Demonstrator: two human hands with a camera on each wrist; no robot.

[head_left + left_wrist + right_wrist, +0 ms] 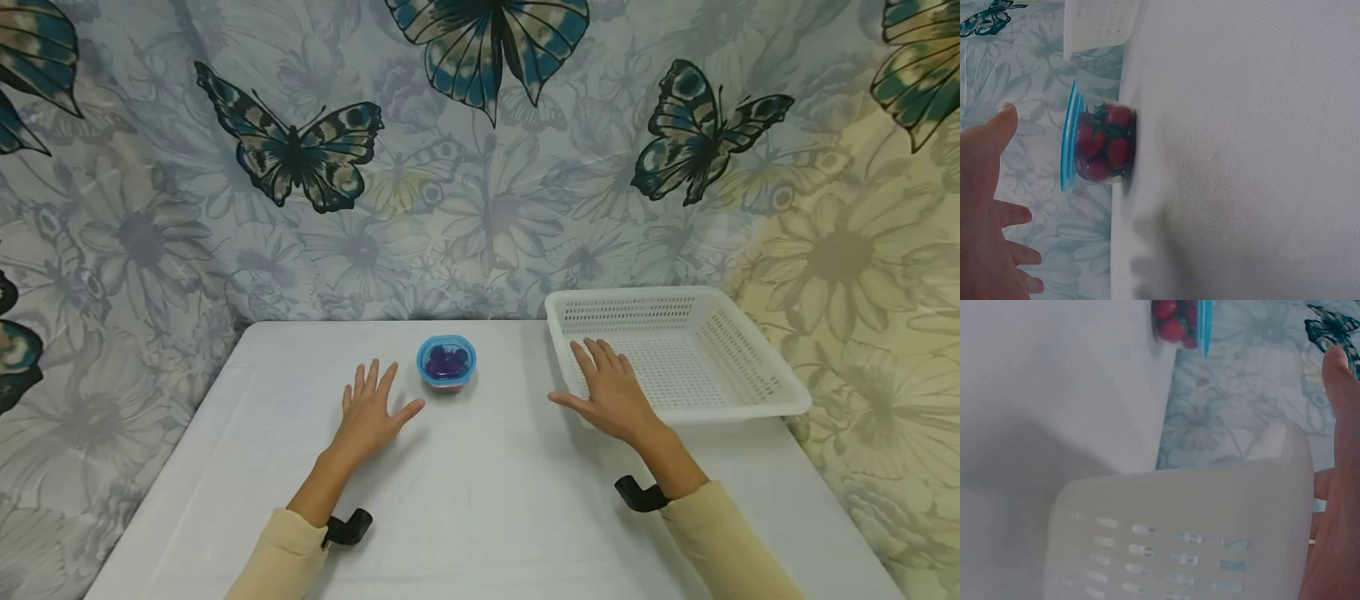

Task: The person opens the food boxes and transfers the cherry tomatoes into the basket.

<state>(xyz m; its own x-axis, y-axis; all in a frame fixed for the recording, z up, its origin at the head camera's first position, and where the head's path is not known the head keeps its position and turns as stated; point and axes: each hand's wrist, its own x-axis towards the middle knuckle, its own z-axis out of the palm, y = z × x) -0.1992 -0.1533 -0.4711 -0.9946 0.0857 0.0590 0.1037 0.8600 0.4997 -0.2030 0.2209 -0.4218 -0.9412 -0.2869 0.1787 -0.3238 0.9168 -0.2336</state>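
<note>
A small clear container with a blue lid stands near the back edge of the white table. Through its side in the left wrist view show red cherry tomatoes with green stems. My left hand, fingers spread and holding nothing, is over the table just left of the container. With fingers likewise spread, my right hand overlaps the left rim of a white perforated basket. In the right wrist view the fingers appear behind the basket's wall, partly hidden by it.
The white table reaches back to a wall covering printed with butterflies and flowers. The basket takes up the back right corner and overhangs the table's right edge. Each wrist carries a black camera mount.
</note>
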